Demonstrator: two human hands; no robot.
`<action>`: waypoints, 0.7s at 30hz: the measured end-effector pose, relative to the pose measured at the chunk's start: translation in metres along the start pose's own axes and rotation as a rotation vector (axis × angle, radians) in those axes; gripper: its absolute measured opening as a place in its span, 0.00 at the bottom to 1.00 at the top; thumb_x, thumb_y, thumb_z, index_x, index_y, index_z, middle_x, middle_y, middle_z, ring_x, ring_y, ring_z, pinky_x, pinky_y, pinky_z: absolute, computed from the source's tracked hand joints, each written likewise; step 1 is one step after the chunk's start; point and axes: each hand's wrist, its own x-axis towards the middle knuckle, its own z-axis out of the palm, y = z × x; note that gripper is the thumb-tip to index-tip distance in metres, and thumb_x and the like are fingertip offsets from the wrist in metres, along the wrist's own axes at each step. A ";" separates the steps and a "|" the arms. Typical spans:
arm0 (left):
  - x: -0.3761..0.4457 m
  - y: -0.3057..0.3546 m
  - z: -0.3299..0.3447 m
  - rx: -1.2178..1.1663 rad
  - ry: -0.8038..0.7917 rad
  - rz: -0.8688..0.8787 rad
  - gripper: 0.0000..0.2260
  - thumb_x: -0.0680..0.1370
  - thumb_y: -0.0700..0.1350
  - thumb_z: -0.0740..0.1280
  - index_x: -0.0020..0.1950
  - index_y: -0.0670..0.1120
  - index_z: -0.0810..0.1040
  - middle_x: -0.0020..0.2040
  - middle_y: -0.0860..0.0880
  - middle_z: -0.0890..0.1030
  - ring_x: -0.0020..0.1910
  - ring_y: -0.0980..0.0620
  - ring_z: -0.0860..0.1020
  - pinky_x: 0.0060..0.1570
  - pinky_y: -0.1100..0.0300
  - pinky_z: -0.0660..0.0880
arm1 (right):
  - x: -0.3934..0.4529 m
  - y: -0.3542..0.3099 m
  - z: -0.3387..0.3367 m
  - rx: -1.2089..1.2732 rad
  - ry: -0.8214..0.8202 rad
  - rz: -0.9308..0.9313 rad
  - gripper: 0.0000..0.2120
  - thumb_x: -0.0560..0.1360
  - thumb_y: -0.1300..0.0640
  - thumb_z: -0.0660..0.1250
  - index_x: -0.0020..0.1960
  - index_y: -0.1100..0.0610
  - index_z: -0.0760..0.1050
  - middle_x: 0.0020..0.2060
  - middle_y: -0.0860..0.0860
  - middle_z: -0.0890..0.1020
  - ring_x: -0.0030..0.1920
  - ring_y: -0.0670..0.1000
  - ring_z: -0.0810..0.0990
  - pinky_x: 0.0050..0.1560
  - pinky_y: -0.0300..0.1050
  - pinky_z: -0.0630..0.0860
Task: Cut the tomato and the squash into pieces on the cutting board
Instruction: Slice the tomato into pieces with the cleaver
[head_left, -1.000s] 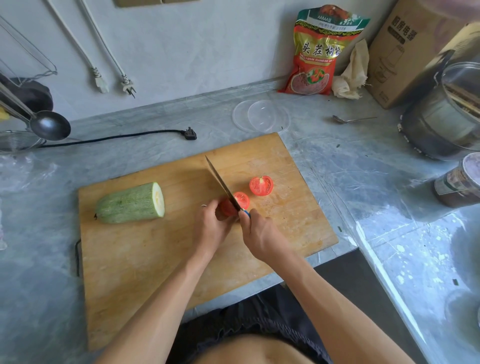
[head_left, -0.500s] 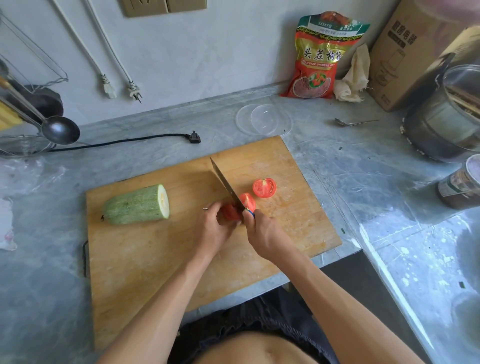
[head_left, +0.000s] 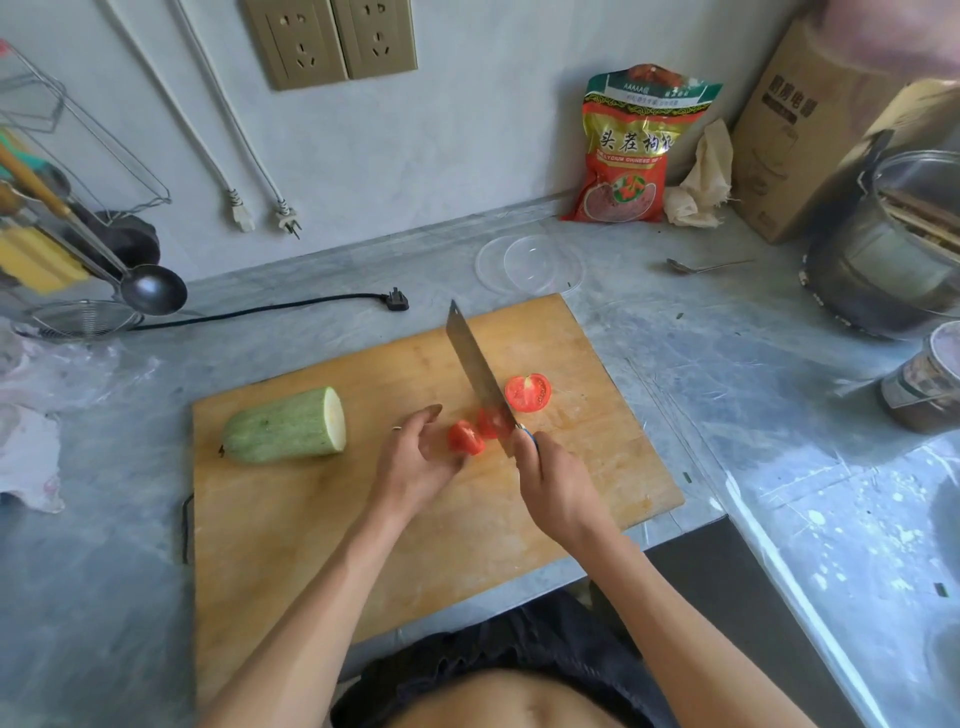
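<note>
Wooden cutting board (head_left: 291, 545) lies on the grey bench (head_left: 727, 374), one corner jutting past the bench's front edge.

Right hand (head_left: 558, 486) grips the handle of a cleaver-style knife (head_left: 475, 364), fingers curled round it. Blade points away from the person, flat face turned left, lower edge down among the tomato pieces.

Left hand (head_left: 418, 457) rests on the board just left of the blade, fingers loosely spread and relaxed, holding nothing. Fingertips just beside the near tomato wedge (head_left: 465, 438); contact cannot be told.

Tomato: three pieces visible. The wedge sits left of the blade. A second piece (head_left: 491, 422) lies against the blade face, partly hidden by it. A tomato half (head_left: 527, 393) lies cut face up, right of the blade and apart from the others.

Squash (head_left: 285, 426): pale green, lying on its side at the left part of the board, cut end facing right, well apart from the hands.

On the bench behind the board: clear plastic lid (head_left: 530, 265), black power plug (head_left: 397, 300) with cord running left, metal spoon (head_left: 701, 266). Red snack bag (head_left: 628, 150) leans on the wall. Metal pot (head_left: 893, 244) at far right.
</note>
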 end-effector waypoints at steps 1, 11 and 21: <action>0.000 0.004 -0.004 0.020 0.004 0.019 0.35 0.62 0.56 0.77 0.67 0.48 0.76 0.60 0.54 0.77 0.58 0.57 0.77 0.58 0.63 0.73 | -0.001 -0.002 -0.007 0.040 0.036 -0.008 0.25 0.82 0.42 0.49 0.47 0.61 0.72 0.35 0.56 0.79 0.37 0.57 0.77 0.38 0.50 0.70; 0.047 0.071 0.042 0.430 -0.173 0.311 0.25 0.70 0.41 0.75 0.67 0.43 0.77 0.64 0.44 0.77 0.63 0.46 0.75 0.59 0.61 0.69 | 0.001 0.029 -0.056 0.208 0.121 0.223 0.27 0.82 0.40 0.49 0.44 0.62 0.72 0.29 0.52 0.73 0.28 0.50 0.70 0.31 0.46 0.68; 0.063 0.075 0.082 0.529 -0.123 0.262 0.10 0.69 0.35 0.71 0.48 0.43 0.80 0.46 0.43 0.80 0.46 0.42 0.79 0.41 0.57 0.72 | 0.000 0.033 -0.064 0.099 0.029 0.160 0.24 0.83 0.44 0.48 0.39 0.59 0.70 0.28 0.49 0.72 0.28 0.48 0.70 0.28 0.39 0.63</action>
